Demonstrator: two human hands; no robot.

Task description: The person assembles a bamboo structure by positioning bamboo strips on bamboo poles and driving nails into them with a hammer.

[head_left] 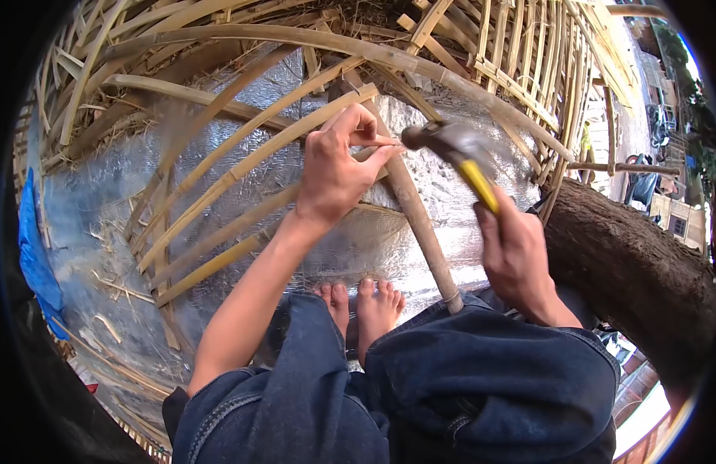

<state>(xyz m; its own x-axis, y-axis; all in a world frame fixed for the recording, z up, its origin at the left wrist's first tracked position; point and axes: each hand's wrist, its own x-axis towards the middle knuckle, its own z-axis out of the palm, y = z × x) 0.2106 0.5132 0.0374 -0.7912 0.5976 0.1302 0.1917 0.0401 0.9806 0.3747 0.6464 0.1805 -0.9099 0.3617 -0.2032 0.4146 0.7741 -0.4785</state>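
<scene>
My right hand point(516, 251) is wrapped around the handle of a claw hammer point(480, 185) with a yellow and black grip. The hammer's head is slightly blurred, its face close beside the fingertips of my left hand point(335, 170). Thumb and forefinger of that left hand are pinched together; whatever is between them is too small to make out. Under the fingertips runs a round bamboo pole point(420, 216), slanting down to my knee. Several split bamboo strips point(246, 166) fan out to the left, their upper ends near my left hand.
A silvery foil-like sheet point(443, 240) lies beneath my bare feet point(377, 309). A long curved bamboo strip point(435, 69) arches across the top, with bamboo latticework point(528, 46) behind it. A thick tree trunk point(629, 255) stands at right. A blue tarp point(35, 247) hangs at left.
</scene>
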